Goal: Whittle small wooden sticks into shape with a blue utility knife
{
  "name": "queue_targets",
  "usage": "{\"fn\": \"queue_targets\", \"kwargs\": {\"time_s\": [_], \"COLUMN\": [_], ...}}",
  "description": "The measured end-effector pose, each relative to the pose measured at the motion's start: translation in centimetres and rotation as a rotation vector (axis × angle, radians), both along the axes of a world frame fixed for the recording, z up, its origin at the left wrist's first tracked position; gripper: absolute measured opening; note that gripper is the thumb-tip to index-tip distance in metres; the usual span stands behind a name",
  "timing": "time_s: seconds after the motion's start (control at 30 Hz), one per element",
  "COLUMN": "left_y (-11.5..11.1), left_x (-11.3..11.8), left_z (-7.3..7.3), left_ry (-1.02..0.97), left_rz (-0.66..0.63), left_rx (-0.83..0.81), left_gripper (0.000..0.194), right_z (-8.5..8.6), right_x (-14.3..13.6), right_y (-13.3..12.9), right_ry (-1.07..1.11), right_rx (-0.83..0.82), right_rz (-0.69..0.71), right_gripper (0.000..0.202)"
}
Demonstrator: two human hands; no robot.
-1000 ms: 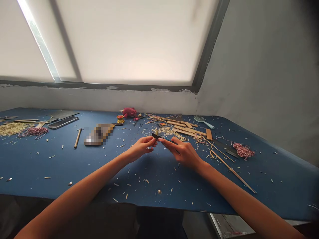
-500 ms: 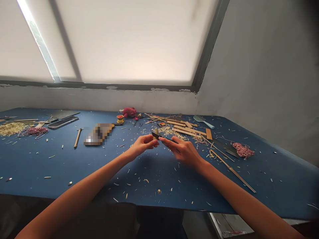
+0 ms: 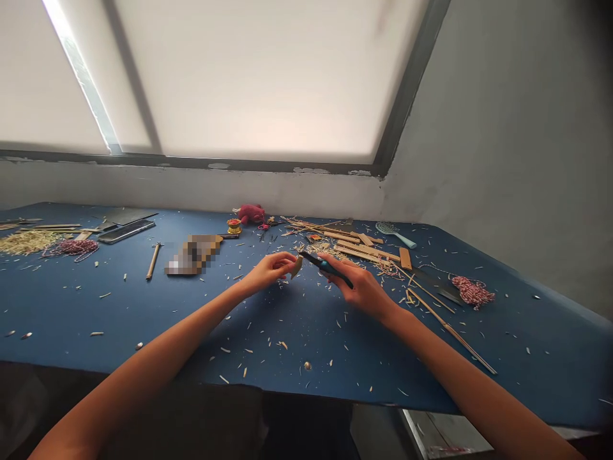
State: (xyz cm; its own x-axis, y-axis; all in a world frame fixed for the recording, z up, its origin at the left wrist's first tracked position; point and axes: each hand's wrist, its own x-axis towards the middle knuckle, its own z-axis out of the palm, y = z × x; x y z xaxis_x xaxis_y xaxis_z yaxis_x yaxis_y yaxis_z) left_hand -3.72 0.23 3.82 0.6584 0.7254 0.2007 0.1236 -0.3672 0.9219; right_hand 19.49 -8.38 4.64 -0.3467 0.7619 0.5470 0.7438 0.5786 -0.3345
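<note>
Near the middle of the blue table (image 3: 191, 332), my left hand (image 3: 269, 271) pinches a small tan piece (image 3: 296, 267), likely wood, which hangs tilted from the fingertips. My right hand (image 3: 357, 284) is wrapped round a black knife (image 3: 338, 269) with a blue part on its handle. The knife's dark tip points left and meets or nearly meets the upper end of the tan piece; contact is too small to tell. Pale shavings (image 3: 325, 250) lie just behind both hands.
Wooden strips (image 3: 364, 252), a green brush (image 3: 396, 234) and red-white string (image 3: 473, 291) lie right. A red plush toy (image 3: 251, 214) sits at the back. Left are a pixelated object (image 3: 194, 254), a short stick (image 3: 153, 260), a dark tray-like object (image 3: 127, 231) and a shavings pile (image 3: 29, 242).
The knife has turned so its handle and blue part show, and its tip has drawn up off the left fingers. The tan piece now shows below the left fingertips. The view has shifted slightly.
</note>
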Motion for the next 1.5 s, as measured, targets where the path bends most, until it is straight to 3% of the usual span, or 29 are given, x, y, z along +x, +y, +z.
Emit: {"fn": "queue_targets", "kwargs": {"time_s": [0.1, 0.37, 0.7, 1.2, 1.37, 1.5], "left_y": [0.5, 0.9, 0.4, 0.6, 1.0, 0.2], "left_x": [-0.2, -0.3, -0.2, -0.6, -1.5, -1.9], "left_z": [-0.2, -0.8, -0.3, -0.1, 1.8, 4.2], "left_ry": [0.069, 0.079, 0.055, 0.082, 0.106, 0.056], "left_rz": [-0.026, -0.128, -0.140, -0.189, -0.100, 0.027], "left_rx": [0.063, 0.047, 0.015, 0.041, 0.044, 0.269], "left_gripper": [0.034, 0.028, 0.022, 0.028, 0.034, 0.026], "right_z": [0.0, 0.3, 0.0, -0.4, 0.2, 1.0], "right_x": [0.4, -0.1, -0.4, -0.8, -1.6, -2.4], "right_y": [0.1, 0.0, -0.1, -0.2, -0.4, -0.8], "right_ry": [-0.084, -0.254, -0.281, -0.238, -0.292, -0.369], "right_rx": [-0.010, 0.040, 0.020, -0.046, -0.013, 0.000], "right_rz": [-0.043, -0.136, -0.124, -0.115, -0.138, -0.153], "right_gripper": [0.038, 0.030, 0.029, 0.030, 0.033, 0.031]}}
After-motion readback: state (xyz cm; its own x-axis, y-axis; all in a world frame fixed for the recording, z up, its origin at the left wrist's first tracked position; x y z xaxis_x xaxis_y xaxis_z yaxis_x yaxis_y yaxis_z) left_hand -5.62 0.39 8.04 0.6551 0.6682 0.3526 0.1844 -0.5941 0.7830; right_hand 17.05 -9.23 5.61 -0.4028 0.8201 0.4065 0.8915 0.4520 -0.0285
